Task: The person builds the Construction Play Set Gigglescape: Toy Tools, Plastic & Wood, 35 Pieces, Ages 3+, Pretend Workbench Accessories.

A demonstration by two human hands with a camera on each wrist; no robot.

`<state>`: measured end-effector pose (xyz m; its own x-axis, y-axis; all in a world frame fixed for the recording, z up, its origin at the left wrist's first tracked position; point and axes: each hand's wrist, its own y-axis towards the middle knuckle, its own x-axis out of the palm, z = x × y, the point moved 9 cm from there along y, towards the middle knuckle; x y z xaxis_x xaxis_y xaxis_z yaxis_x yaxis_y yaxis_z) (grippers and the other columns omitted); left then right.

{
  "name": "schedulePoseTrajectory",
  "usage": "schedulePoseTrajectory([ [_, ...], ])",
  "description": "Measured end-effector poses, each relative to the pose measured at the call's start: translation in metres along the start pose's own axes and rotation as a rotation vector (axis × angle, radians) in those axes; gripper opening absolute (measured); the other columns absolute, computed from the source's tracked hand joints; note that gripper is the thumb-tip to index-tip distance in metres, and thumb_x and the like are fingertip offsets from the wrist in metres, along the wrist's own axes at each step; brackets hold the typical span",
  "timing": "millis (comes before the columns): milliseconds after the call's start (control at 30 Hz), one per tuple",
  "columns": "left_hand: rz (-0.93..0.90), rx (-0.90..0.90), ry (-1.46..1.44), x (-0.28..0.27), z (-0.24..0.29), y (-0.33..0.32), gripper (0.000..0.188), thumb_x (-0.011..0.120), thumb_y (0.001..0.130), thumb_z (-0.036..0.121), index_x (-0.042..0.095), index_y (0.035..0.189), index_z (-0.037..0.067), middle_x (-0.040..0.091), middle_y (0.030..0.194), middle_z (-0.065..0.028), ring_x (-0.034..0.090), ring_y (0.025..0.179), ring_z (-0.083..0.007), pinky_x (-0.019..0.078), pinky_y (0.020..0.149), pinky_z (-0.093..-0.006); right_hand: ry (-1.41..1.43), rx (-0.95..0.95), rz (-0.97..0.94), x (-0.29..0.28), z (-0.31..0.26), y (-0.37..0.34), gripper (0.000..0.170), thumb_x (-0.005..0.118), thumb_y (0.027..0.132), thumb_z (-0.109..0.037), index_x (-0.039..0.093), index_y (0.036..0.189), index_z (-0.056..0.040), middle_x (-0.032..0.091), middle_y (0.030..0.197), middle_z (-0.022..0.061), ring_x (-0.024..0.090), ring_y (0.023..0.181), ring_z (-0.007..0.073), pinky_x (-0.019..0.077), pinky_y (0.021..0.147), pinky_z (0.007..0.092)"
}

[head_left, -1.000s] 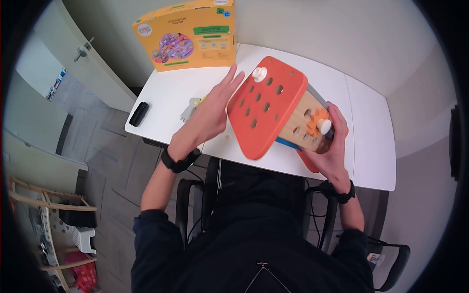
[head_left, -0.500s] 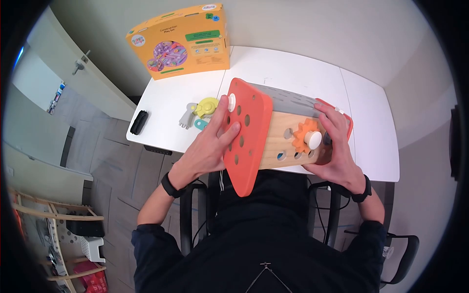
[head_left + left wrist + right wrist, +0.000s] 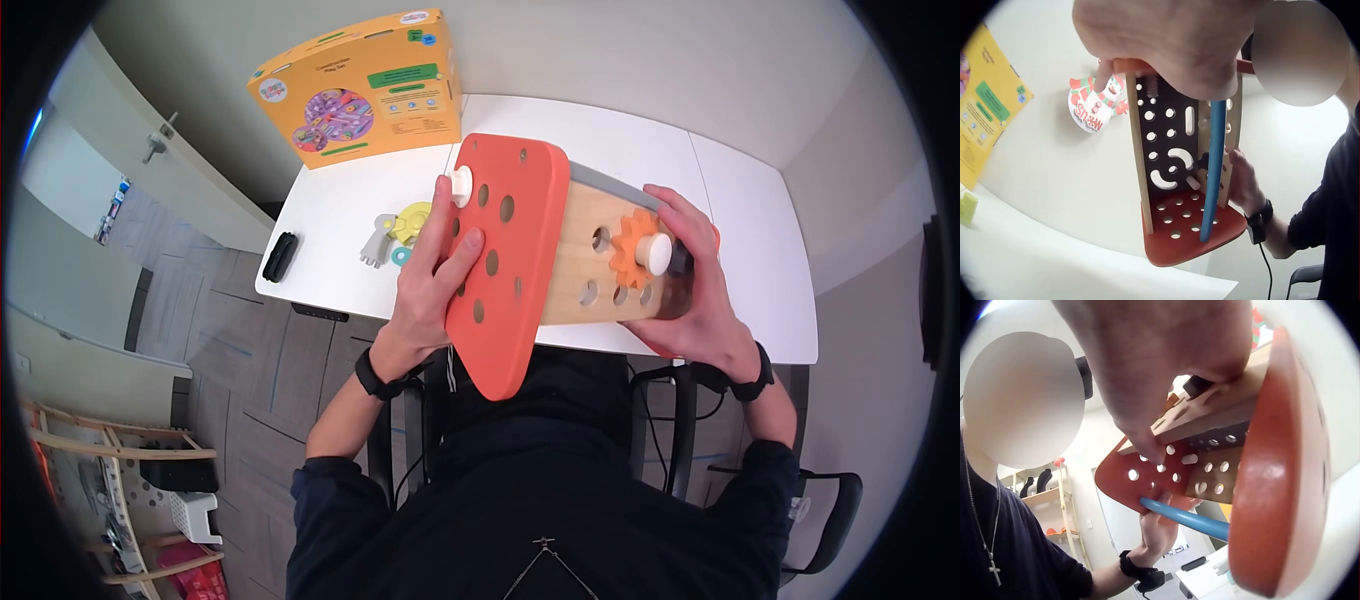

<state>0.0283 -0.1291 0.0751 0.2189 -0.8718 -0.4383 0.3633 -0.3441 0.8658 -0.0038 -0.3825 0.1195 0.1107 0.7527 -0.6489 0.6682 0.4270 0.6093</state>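
A wooden toolbox-like toy with red perforated end panels (image 3: 515, 220) is held tilted above the white table. The left hand (image 3: 425, 285) lies against the left red panel, fingers beside a white knob (image 3: 461, 187), thumb on the panel's face. Around the far end, the right hand (image 3: 705, 300) grips the wooden side (image 3: 580, 255), near an orange gear (image 3: 627, 250) with a white knob (image 3: 654, 254). In the left wrist view a blue rod (image 3: 1213, 169) runs between the end panels; the right wrist view shows the right hand (image 3: 1172, 356) over the wooden edge.
A yellow box (image 3: 365, 90) stands at the back left of the white table (image 3: 760, 260). A yellow piece (image 3: 410, 222), a grey piece (image 3: 377, 240) and a black object (image 3: 281, 256) lie at the left. Chair arms flank the person.
The left hand has come from beside the toy onto its red panel. The toy has turned in the hands, and its grey top shows less than half a second ago.
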Motion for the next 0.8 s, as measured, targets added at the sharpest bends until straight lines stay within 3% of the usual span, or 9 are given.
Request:
schedulePoseTrajectory([
  [400,0.189,0.028,0.033,0.002,-0.010,-0.012,0.072,0.077,0.094,0.001,0.045,0.158,0.006,0.024,0.166,-0.0420,0.044,0.147,-0.0551,0.0518,0.112,-0.0512,-0.171,-0.118,-0.093,-0.008,-0.018,0.032,0.105,0.094,0.064,-0.006,0.045,0.156,-0.0156,0.039,0.161,0.0173,0.041,0.144,0.0414,0.0353,0.118,0.0530],
  [500,0.102,0.035,0.044,-0.001,0.000,-0.001,0.075,0.069,0.101,0.008,0.031,0.166,0.012,0.023,0.170,-0.0363,0.033,0.155,-0.0516,0.0397,0.123,-0.0569,-0.119,-0.101,-0.108,-0.007,-0.013,0.034,0.104,0.094,0.066,-0.007,0.044,0.157,-0.0154,0.039,0.161,0.0168,0.041,0.144,0.0409,0.0363,0.118,0.0517],
  [600,0.082,-0.009,-0.014,-0.002,-0.001,0.001,0.068,0.063,0.104,0.006,0.034,0.165,0.010,0.022,0.170,-0.0358,0.032,0.156,-0.0505,0.0400,0.123,-0.0552,-0.073,-0.067,-0.120,-0.004,-0.007,0.034,0.105,0.095,0.067,-0.009,0.043,0.158,-0.0151,0.039,0.162,0.0160,0.041,0.145,0.0394,0.0364,0.119,0.0505],
  [700,0.160,-0.074,0.057,-0.002,-0.008,-0.002,0.061,0.059,0.105,0.005,0.039,0.163,0.006,0.033,0.169,-0.0314,0.048,0.149,-0.0418,0.0470,0.118,-0.0449,-0.061,-0.002,-0.144,-0.003,0.002,0.039,0.106,0.095,0.068,-0.011,0.041,0.159,-0.0147,0.038,0.164,0.0150,0.039,0.149,0.0376,0.0349,0.122,0.0488],
  [767,0.170,-0.132,0.063,-0.004,-0.013,-0.005,0.058,0.058,0.104,0.002,0.043,0.161,0.004,0.040,0.167,-0.0278,0.062,0.132,-0.0331,0.0524,0.107,-0.0387,-0.070,0.042,-0.178,-0.005,0.005,0.046,0.106,0.095,0.070,-0.013,0.040,0.160,-0.0147,0.038,0.166,0.0149,0.037,0.153,0.0372,0.0325,0.126,0.0479],
  [800,0.171,-0.170,0.050,-0.004,-0.016,-0.005,0.059,0.060,0.103,0.000,0.044,0.160,0.002,0.042,0.165,-0.0278,0.062,0.132,-0.0330,0.0518,0.108,-0.0391,-0.055,0.081,-0.197,-0.007,0.007,0.047,0.105,0.093,0.074,-0.018,0.037,0.162,-0.0143,0.036,0.168,0.0149,0.034,0.155,0.0360,0.0298,0.127,0.0483],
])
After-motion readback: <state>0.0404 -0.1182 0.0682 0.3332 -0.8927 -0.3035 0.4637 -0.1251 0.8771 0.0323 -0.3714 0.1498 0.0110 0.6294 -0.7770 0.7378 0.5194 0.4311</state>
